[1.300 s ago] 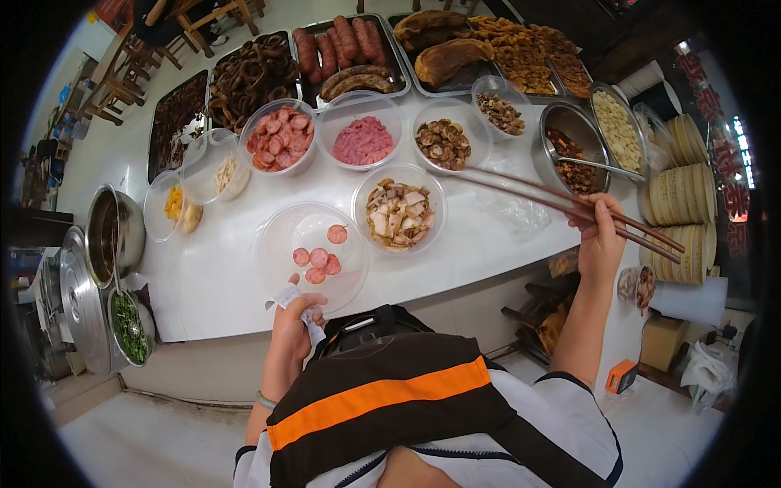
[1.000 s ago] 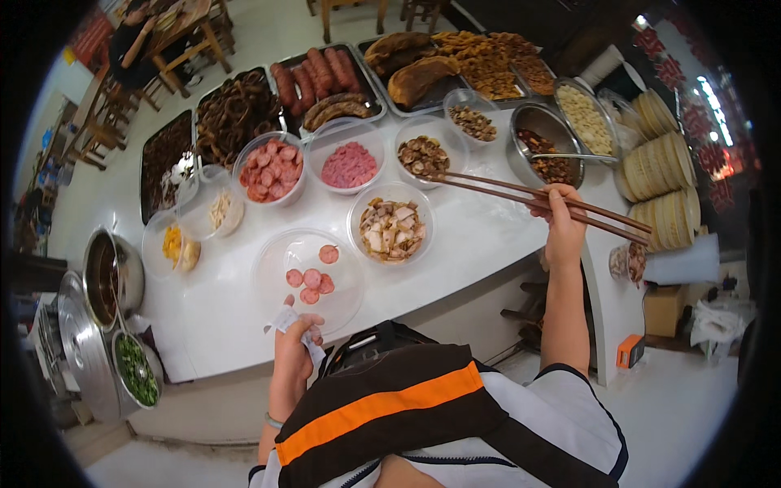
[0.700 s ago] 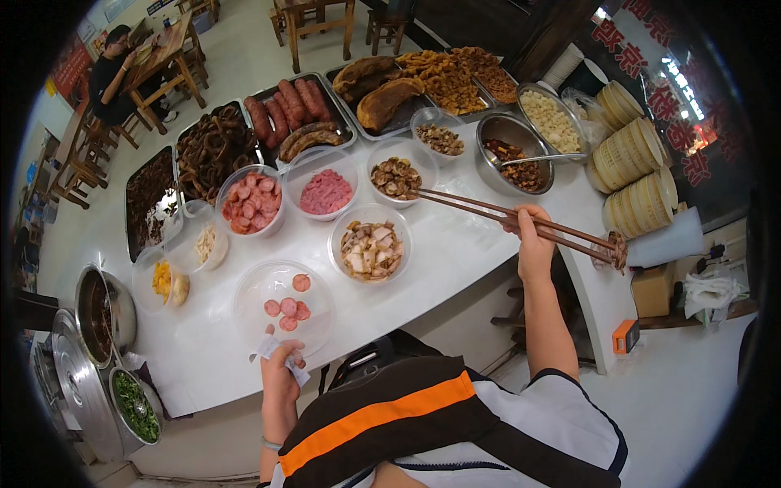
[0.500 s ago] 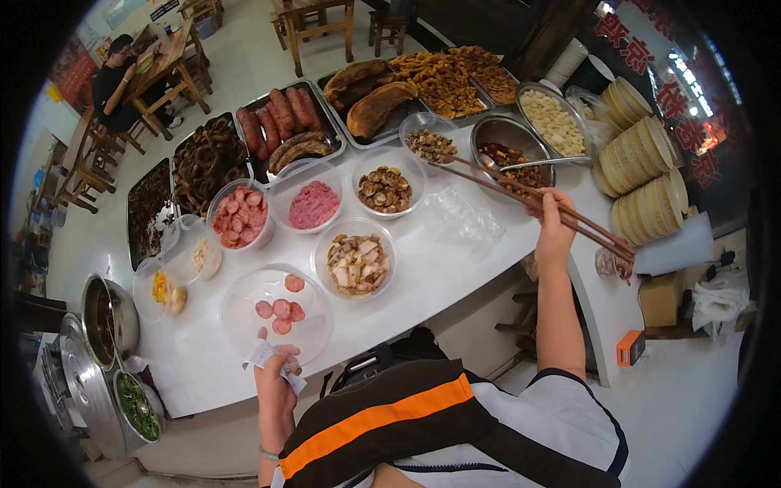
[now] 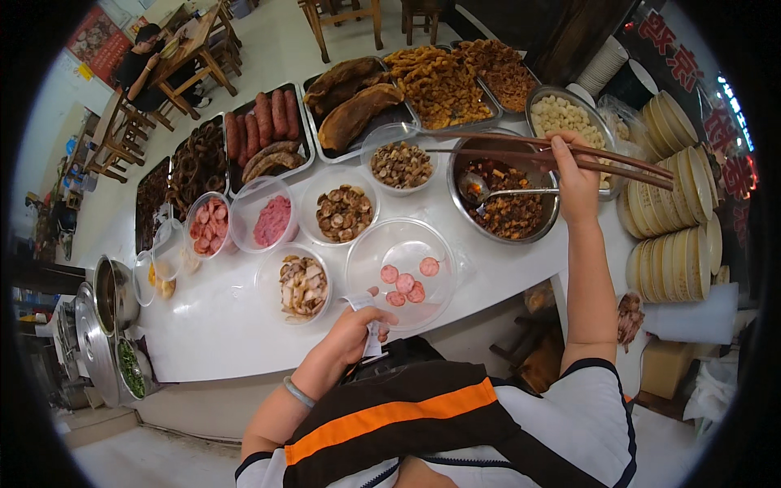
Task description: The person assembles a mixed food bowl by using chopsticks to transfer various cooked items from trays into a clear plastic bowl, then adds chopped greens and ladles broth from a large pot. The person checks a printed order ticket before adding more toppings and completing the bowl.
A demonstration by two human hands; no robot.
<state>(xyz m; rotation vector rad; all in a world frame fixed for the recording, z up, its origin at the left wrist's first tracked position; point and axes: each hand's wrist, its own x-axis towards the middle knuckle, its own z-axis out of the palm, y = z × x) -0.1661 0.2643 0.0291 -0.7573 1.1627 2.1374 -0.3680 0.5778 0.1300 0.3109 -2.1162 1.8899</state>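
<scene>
Hands well apart; L hand [image 5: 356, 335] clamped on the near-left edge of a clear, round, shallow plastic bowl [image 5: 392, 244], w/ a white paper slip [image 5: 372, 345] caught in the same hand; bowl sits over the near side of the white smooth-topped counter [image 5: 228, 329], lifted or resting can't tell; in it a few round pink sausage slices [image 5: 405, 283], most bunched nr the middle, one apart to the R; R hand [image 5: 574, 175] closed round a pair of long dark-brown chopsticks [image 5: 630, 174], held above the far R of a round steel bowl [image 5: 455, 195] of chopped dark-red-and-brown mix [image 5: 514, 213], w/ a steel spoon [image 5: 521, 193] lying in it; sticks point L, longer-reaching tip at the R side of a clear plastic tub of chopped brown pieces [image 5: 400, 165], contact can't tell; L of the sausage bowl, a clear tub of pale diced meat [image 5: 303, 286]; behind R hand, a steel dish of whitish cubes [image 5: 565, 115]; far R, stacked cream patterned bowls [image 5: 669, 264]; along the back, metal trays incl. whole red sausages [image 5: 262, 126] & golden-brown fried pieces [image 5: 439, 85].
</scene>
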